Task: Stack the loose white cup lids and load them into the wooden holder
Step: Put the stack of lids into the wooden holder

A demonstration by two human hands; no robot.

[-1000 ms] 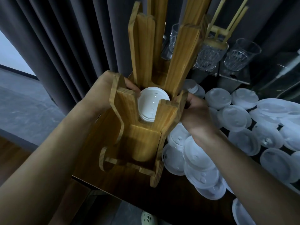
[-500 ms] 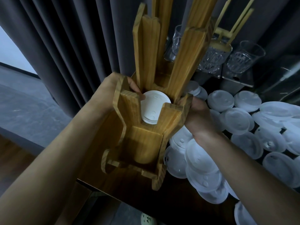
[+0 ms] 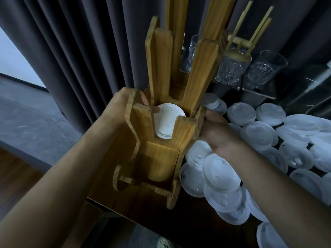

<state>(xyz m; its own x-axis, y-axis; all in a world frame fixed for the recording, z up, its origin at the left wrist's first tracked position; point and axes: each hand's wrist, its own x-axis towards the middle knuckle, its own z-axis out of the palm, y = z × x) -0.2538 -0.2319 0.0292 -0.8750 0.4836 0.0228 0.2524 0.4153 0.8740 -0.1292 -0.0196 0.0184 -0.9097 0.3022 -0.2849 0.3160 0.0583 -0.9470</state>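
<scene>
A tall wooden holder stands at the left end of the dark table. A stack of white lids sits inside its near slot, seen from above. My left hand reaches round the holder's left wall, with fingertips touching the stack's left rim. My right hand is against the holder's right wall; its fingertips are hidden behind the wood. Several loose white lids lie spread over the table to the right.
Clear glasses on metal stands stand behind the lids. A small wooden rack sits on one glass. Dark curtains hang on the left. The table's front edge runs just below the holder.
The view has come slightly closer and the stack sits a little lower in the slot. Both hands have stayed on either side of the holder.
</scene>
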